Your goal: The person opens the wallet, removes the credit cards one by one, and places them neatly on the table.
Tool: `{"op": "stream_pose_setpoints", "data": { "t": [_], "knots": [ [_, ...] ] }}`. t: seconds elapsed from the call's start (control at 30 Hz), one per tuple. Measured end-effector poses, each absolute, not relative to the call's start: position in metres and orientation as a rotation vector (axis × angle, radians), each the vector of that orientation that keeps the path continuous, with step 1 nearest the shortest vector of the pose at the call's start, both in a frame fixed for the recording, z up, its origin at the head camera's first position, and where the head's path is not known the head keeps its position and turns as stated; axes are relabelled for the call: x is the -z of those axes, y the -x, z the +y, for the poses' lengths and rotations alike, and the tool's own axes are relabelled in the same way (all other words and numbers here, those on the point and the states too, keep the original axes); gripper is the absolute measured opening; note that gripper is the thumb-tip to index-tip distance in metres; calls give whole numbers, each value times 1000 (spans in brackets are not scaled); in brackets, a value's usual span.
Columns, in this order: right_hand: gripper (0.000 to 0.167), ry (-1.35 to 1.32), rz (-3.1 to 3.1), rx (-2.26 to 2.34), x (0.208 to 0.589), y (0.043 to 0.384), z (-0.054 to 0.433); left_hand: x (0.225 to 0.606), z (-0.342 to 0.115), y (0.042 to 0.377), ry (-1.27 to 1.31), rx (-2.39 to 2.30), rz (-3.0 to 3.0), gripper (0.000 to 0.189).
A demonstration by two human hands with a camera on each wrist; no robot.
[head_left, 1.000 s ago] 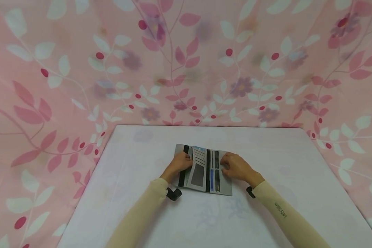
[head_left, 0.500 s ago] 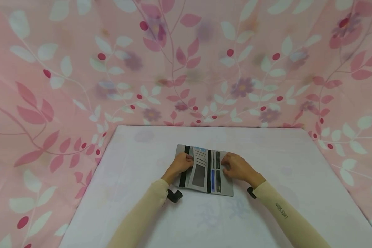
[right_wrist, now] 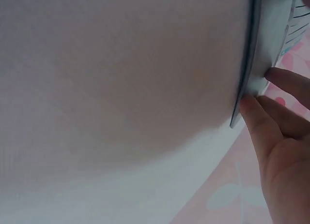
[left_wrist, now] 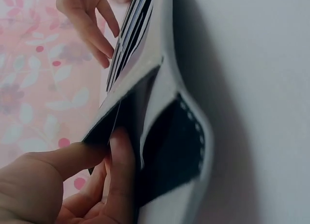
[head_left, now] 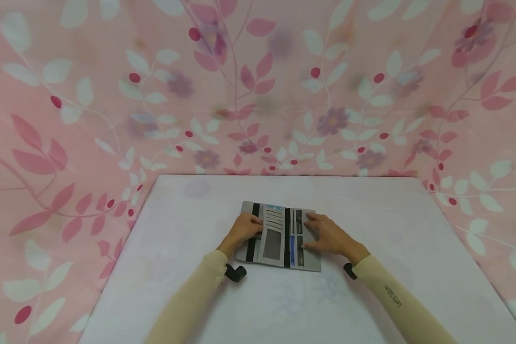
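wallet (head_left: 273,244) — on table (head_left: 370,205) | cards (head_left: 292,250) in right panel | backdrop (head_left: 288,95) — behind table

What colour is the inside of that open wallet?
Mostly grey, with black bands across the wallet; the head view shows it best.

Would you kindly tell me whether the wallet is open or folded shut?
The wallet is open: in the head view it lies spread out, with its card slots showing.

Dim light; wrist views soft, tabletop (right_wrist: 121,88) shadowed.
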State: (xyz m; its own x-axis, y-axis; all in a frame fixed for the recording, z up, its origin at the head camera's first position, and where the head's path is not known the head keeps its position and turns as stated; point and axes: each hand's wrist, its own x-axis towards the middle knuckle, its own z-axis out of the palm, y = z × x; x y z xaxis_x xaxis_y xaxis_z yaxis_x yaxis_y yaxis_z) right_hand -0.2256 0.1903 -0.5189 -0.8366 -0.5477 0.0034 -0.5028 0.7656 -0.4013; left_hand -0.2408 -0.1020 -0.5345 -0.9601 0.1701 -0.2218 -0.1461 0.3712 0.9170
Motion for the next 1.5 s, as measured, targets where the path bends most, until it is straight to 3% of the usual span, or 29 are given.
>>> {"op": "stream_pose_setpoints", "data": {
  "t": [0.23, 0.83, 1.27, 1.5],
  "knots": [
    [104, 840, 2729, 637, 516, 226, 189, 528, -117, 241, -23, -1630, 2348, 17],
    [116, 814, 2679, 719, 514, 228, 192, 518, -173, 243, 118, -1730, 2279, 21],
    [115, 795, 2656, 741, 520, 228, 193, 524, -209, 245, 192, -1899, 2187, 27],
    [130, 797, 2677, 846, 522, 227, 193, 527, -236, 246, 264, -1943, 2176, 31]
  ]
}}
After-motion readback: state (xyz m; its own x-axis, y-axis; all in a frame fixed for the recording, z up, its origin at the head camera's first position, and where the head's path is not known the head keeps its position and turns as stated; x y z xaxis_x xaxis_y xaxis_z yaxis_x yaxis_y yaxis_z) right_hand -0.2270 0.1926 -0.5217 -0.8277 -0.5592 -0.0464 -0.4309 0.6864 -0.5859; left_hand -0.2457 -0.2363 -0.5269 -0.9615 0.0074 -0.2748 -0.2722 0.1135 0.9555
